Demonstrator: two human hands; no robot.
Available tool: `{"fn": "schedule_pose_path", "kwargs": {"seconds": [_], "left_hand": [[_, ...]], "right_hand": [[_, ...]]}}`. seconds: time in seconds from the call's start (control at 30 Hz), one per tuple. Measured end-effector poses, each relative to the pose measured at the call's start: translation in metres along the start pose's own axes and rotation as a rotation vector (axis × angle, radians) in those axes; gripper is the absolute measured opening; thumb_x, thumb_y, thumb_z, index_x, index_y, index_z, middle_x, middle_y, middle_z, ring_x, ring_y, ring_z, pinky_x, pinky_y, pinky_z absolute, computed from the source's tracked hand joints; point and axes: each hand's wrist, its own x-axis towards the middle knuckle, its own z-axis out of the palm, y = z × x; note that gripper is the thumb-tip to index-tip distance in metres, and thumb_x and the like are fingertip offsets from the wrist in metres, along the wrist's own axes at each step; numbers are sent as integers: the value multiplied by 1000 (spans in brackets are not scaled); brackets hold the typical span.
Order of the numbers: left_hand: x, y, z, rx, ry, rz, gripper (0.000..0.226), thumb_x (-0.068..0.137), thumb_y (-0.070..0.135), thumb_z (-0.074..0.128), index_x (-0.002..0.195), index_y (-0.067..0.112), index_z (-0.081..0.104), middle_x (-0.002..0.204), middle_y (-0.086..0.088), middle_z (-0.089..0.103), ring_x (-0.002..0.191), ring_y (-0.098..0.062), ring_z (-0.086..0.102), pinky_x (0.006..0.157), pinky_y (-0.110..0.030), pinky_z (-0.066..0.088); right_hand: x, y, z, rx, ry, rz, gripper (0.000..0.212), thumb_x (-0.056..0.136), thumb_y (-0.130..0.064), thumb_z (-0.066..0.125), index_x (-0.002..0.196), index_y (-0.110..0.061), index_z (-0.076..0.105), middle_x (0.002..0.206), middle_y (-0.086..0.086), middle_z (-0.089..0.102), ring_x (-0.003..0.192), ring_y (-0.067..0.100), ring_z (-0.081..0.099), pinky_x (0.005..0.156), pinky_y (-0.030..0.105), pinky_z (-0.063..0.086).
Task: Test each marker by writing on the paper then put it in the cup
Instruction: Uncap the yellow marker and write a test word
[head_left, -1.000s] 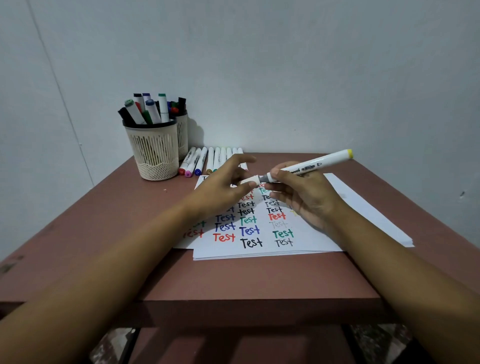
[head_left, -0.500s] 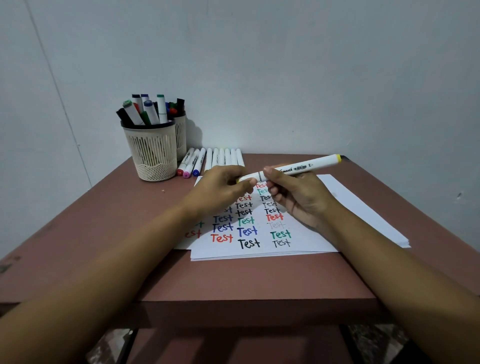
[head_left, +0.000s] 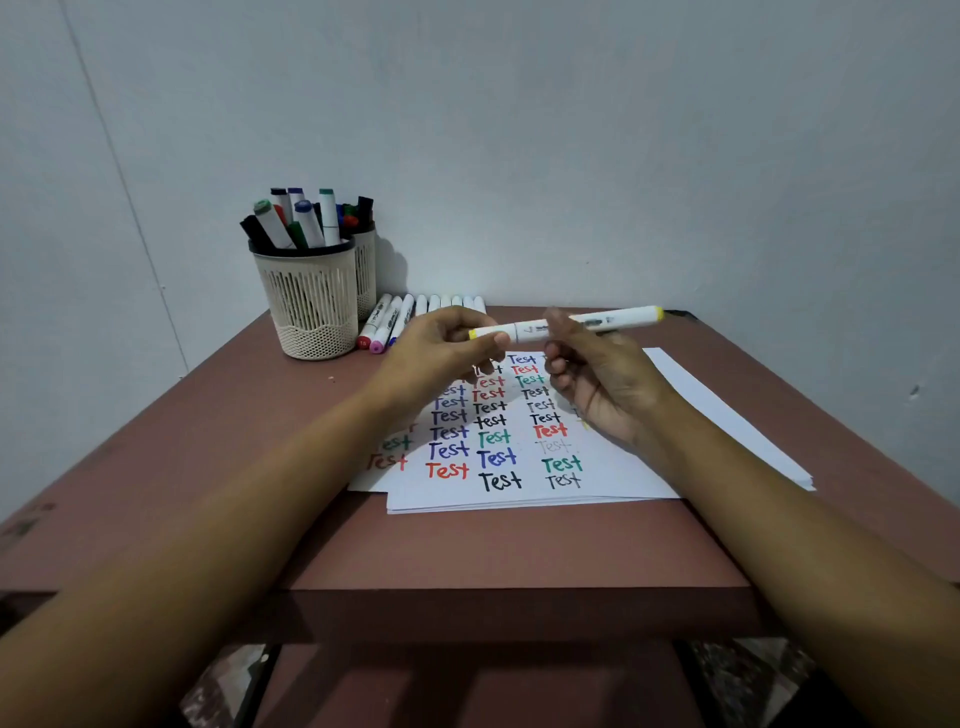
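- Since the earlier frames, the cap is sitting back on the near-left end of the yellow marker (head_left: 566, 325), where a bare tip was showing before, and the pen is lying flatter, almost level.
- Left hand (head_left: 441, 353) is pinching the capped left end between thumb and fingers, closed on the cap.
- Right hand (head_left: 602, 379) is gripping the barrel near its middle, thumb in front and fingers curled behind; most of the barrel is sticking out to the right beyond that grip, ending in a yellow tip.
- Both hands are holding the marker in the air above the far part of the paper (head_left: 519, 452), not touching it.
- Paper is lying on the brown table (head_left: 467, 545), carrying columns of the word "Test" in black, blue, red and green.
- Mesh cup (head_left: 309, 306) is standing at the far left of the table, well apart from the held marker, with several markers upright inside; a second cup is partly hiding behind it.
- Row of white markers (head_left: 410, 314) is lying against the wall just right of the cups, partly behind the left hand.
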Motion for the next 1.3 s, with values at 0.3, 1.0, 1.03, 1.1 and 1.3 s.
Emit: {"fn": "schedule_pose_path", "kwargs": {"seconds": [0.3, 1.0, 1.03, 1.1, 1.3], "left_hand": [[8, 5, -26, -308, 280, -5, 5, 87, 6, 61, 83, 10, 61, 75, -3, 61, 70, -12, 61, 61, -21, 51], [53, 121, -150, 423, 663, 236, 33, 88, 10, 56, 120, 8, 53, 97, -5, 60, 81, -18, 59, 83, -40, 55], [55, 123, -154, 448, 677, 243, 32, 88, 11, 55, 120, 8, 54, 98, -6, 60, 82, -18, 59, 81, -39, 55], [57, 121, -156, 537, 693, 241, 29, 91, 15, 52, 120, 9, 53, 104, -8, 61, 83, -19, 58, 75, -34, 53], [52, 85, -144, 800, 564, 185, 25, 98, 19, 41, 121, 12, 39, 80, -8, 61, 62, -20, 53, 53, -25, 42]], "right_hand": [[10, 13, -17, -746, 301, -341, 18, 95, -26, 52, 91, -16, 66, 75, -2, 59, 70, 18, 54, 68, 29, 41], [2, 23, -15, -1579, -15, -359, 36, 98, -31, 45, 125, -14, 61, 130, 5, 58, 118, 21, 52, 96, 31, 42], [2, 23, -15, -1582, -14, -356, 37, 98, -31, 45, 126, -14, 61, 131, 4, 58, 119, 21, 52, 97, 30, 41], [1, 23, -15, -1585, -12, -352, 37, 98, -32, 45, 126, -14, 61, 131, 3, 58, 119, 20, 51, 97, 30, 41], [1, 22, -13, -1596, -14, -333, 35, 98, -32, 45, 124, -15, 62, 129, 3, 58, 119, 21, 51, 96, 31, 41]]}}
